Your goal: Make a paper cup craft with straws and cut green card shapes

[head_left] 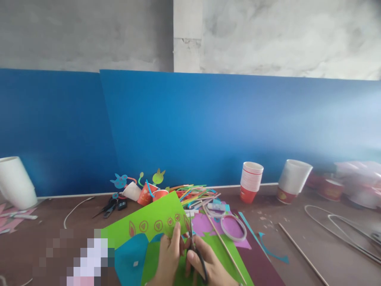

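My left hand (169, 251) pinches the lower right part of a bright green paper sheet (154, 210), which carries a row of red-brown drawn shapes. My right hand (205, 260) is closed round black-handled scissors (191, 230), their blades pointing up at the sheet's right end beside the last drawn shape. Whether the blades are parted is too small to tell. Beneath my hands lie blue paper (131, 254) and another green sheet (238, 246). A thin wooden stick (224, 246) lies right of the scissors.
Behind the sheet are a pile of coloured pipe cleaners (196, 194) and paper-cup figures (145, 193). Tape rolls (244, 234) lie on purple paper (201, 225). Stacked paper cups (251, 182) stand along the blue partition (208, 131). Another stick (302, 252) and a cable (336, 222) lie at right.
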`<act>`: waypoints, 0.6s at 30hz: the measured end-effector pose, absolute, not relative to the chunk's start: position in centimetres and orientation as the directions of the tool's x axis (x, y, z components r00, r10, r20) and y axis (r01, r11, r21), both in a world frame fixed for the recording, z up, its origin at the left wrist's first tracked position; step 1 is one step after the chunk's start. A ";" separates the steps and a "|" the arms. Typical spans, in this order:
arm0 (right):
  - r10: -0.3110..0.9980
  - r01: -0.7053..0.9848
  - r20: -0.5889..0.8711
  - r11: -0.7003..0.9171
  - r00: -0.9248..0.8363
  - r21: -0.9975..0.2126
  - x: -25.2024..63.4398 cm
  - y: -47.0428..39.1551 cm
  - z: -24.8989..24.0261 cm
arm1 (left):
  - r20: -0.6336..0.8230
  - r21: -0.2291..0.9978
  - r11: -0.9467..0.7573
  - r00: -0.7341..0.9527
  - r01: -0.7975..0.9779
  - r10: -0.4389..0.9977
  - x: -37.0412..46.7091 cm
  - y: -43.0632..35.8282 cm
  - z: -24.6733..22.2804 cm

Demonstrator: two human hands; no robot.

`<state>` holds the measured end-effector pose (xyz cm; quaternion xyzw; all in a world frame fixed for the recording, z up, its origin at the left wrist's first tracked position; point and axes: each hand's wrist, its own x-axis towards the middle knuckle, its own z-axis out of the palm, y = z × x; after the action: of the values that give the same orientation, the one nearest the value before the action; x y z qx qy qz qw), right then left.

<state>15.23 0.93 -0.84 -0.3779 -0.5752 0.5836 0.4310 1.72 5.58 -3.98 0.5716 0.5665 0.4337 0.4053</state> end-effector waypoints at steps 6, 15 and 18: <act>0.949 -0.098 0.078 0.050 -0.307 -0.994 15.2 1.2 -2.0 | -0.047 0.995 0.051 -0.050 0.081 0.998 2.8 4.7 -1.7; 0.948 -0.115 0.103 0.071 -0.300 -0.991 15.2 1.5 -2.8 | 0.036 0.990 -0.023 -0.094 0.142 0.995 2.5 4.4 -1.9; 0.947 -0.121 0.118 0.085 -0.300 -0.989 15.2 1.6 -2.8 | 0.070 0.981 -0.052 -0.089 0.189 0.994 2.3 4.5 -2.1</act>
<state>15.19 1.58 -2.76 -0.3626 -0.5694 0.5709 0.4673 2.32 4.53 -2.13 0.5354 0.5522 0.4892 0.4112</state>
